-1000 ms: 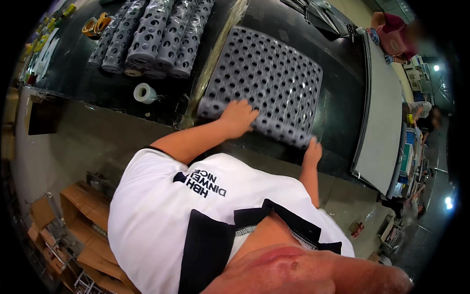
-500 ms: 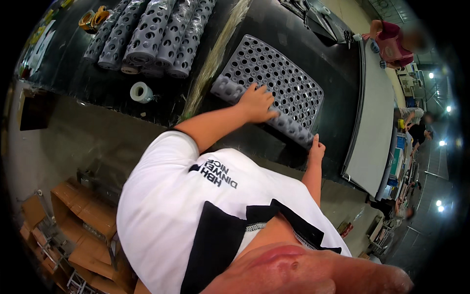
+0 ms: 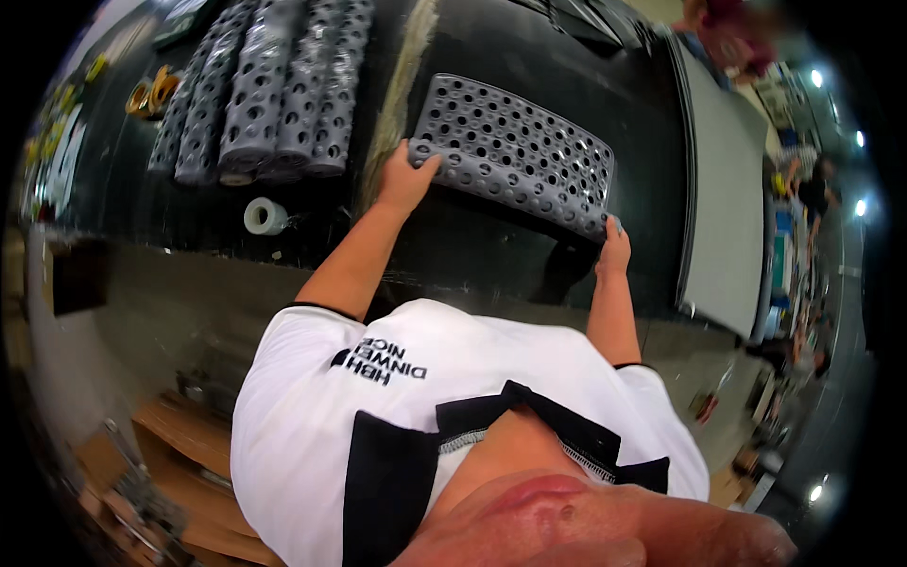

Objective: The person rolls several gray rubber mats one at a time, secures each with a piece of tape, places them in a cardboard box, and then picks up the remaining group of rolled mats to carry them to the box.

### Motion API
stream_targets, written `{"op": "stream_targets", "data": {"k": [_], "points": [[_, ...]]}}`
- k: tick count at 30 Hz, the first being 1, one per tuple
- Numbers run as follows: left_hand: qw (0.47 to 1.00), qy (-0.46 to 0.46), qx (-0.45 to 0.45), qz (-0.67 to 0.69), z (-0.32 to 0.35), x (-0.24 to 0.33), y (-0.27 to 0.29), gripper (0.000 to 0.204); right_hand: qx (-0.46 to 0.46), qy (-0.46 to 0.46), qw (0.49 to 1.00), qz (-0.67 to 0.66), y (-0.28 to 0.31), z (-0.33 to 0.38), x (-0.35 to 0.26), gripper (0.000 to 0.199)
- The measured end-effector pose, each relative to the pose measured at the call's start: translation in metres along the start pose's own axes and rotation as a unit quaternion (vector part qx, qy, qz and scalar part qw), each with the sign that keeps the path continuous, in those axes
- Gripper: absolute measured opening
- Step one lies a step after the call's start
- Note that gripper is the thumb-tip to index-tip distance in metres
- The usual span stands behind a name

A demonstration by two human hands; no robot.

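Note:
A grey perforated rubber mat (image 3: 529, 123) lies on the black tabletop, its near edge rolled up into a tube. My left hand (image 3: 406, 178) grips the left end of that rolled edge, thumb on the near side. At the opposite end, my right hand (image 3: 614, 248) holds the roll's right corner; some of its fingers are hidden. Beyond the roll, the remaining part of the mat is flat and full of round holes.
Several rolled grey mats in clear film (image 3: 260, 94) lie at the left, beside amber tape rolls (image 3: 151, 93). Closer in is a clear tape roll (image 3: 265, 216). A large grey sheet stack (image 3: 723, 189) stands to the right. Another person (image 3: 727, 38) is at the far right.
My left hand has moved from the roll's middle to its left end. More of the mat is rolled, and the roll has advanced away from me with my right hand at its corner.

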State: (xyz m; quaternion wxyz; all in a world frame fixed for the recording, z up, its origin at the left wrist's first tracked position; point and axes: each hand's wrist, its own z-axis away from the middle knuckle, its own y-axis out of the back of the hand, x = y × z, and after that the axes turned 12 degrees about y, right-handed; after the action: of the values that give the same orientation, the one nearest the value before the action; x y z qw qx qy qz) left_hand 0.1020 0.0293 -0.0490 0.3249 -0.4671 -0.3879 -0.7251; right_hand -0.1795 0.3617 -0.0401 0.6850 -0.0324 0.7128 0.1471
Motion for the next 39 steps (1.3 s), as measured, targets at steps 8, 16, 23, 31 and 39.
{"op": "stream_targets", "data": {"k": [8, 16, 23, 31, 39], "points": [[0.977, 0.054, -0.057, -0.198, 0.132, -0.033, 0.075, 0.051, -0.02, 0.034, 0.967, 0.251, 0.048, 0.116, -0.015, 0.064], [0.802, -0.392, -0.091, -0.442, 0.103, 0.035, -0.024, 0.067, -0.054, 0.188, 0.821, 0.537, -0.039, 0.032, -0.068, 0.074], [0.767, -0.373, -0.145, -0.501, 0.026, 0.083, -0.039, 0.093, -0.427, 0.442, 0.648, 0.45, -0.111, 0.049, -0.104, 0.076], [0.781, -0.277, -0.218, -0.515, 0.117, 0.042, -0.004, 0.062, -0.52, 0.361, 0.607, 0.481, -0.097, 0.092, -0.113, 0.069], [0.872, -0.28, 0.181, -0.358, 0.094, 0.041, 0.201, 0.018, -0.466, 0.387, 0.659, 0.447, -0.095, 0.1, -0.098, 0.055]]}}
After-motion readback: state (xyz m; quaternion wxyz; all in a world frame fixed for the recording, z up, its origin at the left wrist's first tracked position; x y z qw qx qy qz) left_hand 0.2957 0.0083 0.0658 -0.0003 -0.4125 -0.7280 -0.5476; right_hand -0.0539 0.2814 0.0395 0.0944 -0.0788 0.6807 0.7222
